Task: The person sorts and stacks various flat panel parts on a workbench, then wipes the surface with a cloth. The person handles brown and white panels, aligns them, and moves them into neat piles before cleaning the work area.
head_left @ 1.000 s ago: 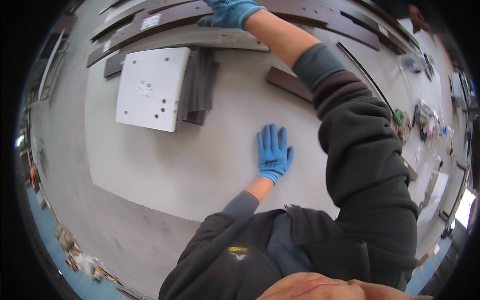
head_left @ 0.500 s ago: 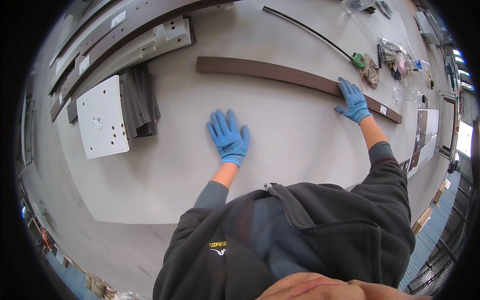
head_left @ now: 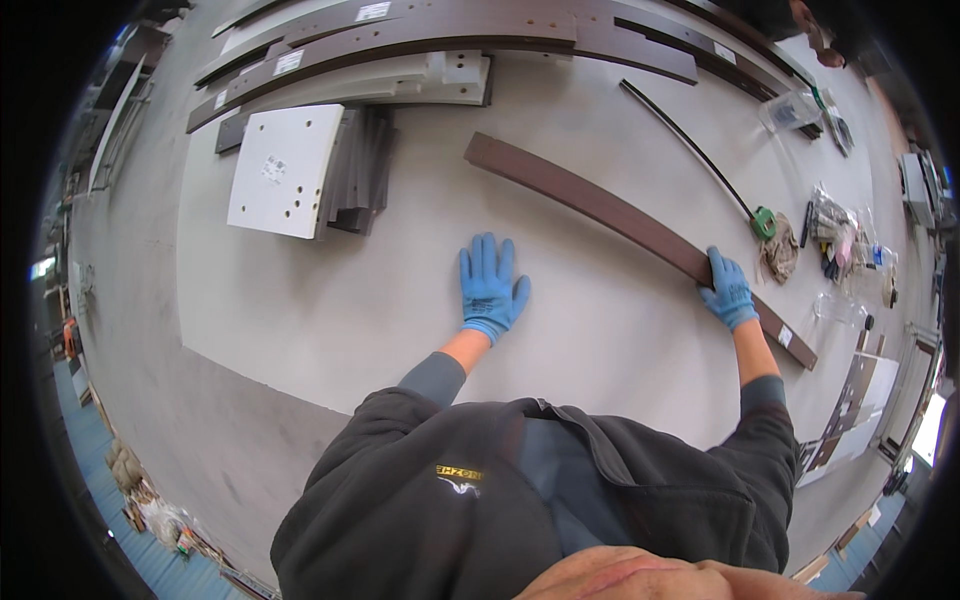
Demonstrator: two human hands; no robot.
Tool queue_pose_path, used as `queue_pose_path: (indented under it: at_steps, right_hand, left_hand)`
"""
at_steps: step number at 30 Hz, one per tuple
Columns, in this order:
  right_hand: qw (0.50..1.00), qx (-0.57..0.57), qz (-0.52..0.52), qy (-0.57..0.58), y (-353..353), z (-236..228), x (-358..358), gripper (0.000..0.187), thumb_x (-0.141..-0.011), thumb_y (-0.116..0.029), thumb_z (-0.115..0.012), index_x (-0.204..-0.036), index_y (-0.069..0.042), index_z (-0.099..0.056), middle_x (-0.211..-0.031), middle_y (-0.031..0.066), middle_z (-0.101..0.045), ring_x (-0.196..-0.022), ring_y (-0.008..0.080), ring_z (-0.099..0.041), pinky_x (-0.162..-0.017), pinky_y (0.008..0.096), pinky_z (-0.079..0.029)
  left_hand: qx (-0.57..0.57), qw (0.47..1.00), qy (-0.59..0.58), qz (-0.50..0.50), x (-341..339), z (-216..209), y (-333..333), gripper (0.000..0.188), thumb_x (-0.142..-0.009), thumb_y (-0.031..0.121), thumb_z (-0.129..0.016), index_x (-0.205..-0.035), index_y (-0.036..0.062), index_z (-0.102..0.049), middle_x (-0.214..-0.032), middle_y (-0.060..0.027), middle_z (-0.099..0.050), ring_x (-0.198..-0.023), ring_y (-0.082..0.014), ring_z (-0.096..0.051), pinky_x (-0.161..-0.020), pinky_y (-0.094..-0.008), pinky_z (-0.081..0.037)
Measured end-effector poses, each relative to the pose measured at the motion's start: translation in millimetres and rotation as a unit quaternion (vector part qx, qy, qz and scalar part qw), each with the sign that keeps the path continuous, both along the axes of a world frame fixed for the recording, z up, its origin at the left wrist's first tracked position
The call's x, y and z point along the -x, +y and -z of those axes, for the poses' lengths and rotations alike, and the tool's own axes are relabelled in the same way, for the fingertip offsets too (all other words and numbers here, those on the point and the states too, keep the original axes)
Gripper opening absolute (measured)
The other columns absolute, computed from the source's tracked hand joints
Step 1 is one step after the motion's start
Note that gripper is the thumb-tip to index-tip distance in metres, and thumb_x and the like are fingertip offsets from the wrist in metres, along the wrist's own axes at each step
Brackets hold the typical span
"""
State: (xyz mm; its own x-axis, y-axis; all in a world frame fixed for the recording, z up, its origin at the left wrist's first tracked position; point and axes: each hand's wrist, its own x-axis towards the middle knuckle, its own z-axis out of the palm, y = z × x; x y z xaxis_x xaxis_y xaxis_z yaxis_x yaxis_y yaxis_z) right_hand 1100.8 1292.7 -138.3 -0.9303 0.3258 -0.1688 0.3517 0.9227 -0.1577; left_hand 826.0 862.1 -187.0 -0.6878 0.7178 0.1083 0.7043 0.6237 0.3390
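Note:
A long dark brown board (head_left: 600,207) lies at a slant across the grey work surface (head_left: 420,310). My right hand (head_left: 728,290), in a blue glove, is closed over the board toward its right end, fingers across the top and thumb at the near edge. Between that hand and the board's end is a small white label (head_left: 785,336). My left hand (head_left: 490,285), also gloved in blue, rests flat on the surface on the near side of the board, fingers stretched out and holding nothing.
A white drilled panel (head_left: 280,175) leans on a stack of dark panels (head_left: 360,175) at the left. Long brown boards (head_left: 440,30) lie along the far side. Right of my board are a green tape measure (head_left: 764,222), a crumpled cloth (head_left: 780,255) and bagged parts (head_left: 840,240). Another person's hand (head_left: 820,45) appears far right.
The whole view has turned, so the scene sits lower and tilted. My right thumb has closed in against the board, and my left fingers lie closer together. The board's own movement is hard to tell.

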Motion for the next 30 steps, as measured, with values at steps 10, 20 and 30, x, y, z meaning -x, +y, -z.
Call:
queue_pose_path:
  at_steps: [10, 20, 30]
  right_hand:
    - [0.992, -0.043, -0.076, 0.095, -70, -153, 104, 0.092, -0.078, -0.017, -0.085, -0.157, 0.0, -0.042, -0.12, 0.0223, -0.064, -0.107, 0.0411, -0.063, -0.093, 0.049, -0.055]
    - [0.946, -0.12, -0.238, 0.185, -156, -257, 443, 0.069, -0.091, -0.03, -0.078, -0.149, -0.003, -0.052, -0.114, 0.0223, -0.07, -0.102, 0.0411, -0.07, -0.089, 0.0503, -0.056]
    - [0.946, -0.071, -0.302, 0.095, -271, -214, 682, 0.05, -0.085, -0.026, -0.07, -0.125, 0.002, -0.067, -0.11, 0.0283, -0.075, -0.106, 0.0434, -0.073, -0.091, 0.0486, -0.058]
  left_hand:
    - [-0.008, 1.0, 0.008, -0.002, -1, 3, -3, 0.074, -0.094, 0.039, -0.066, -0.155, 0.001, -0.049, -0.161, -0.0336, -0.039, -0.152, -0.0514, -0.034, -0.127, -0.0644, -0.023]
    - [-0.019, 1.0, -0.003, -0.003, 1, 7, -7, 0.074, -0.094, 0.041, -0.064, -0.156, 0.0023, -0.05, -0.162, -0.0321, -0.039, -0.154, -0.0485, -0.033, -0.127, -0.0654, -0.023]
    - [-0.063, 0.997, -0.04, -0.007, 5, 8, -13, 0.075, -0.095, 0.04, -0.064, -0.157, 0.001, -0.048, -0.164, -0.0311, -0.038, -0.155, -0.0479, -0.032, -0.128, -0.065, -0.021]
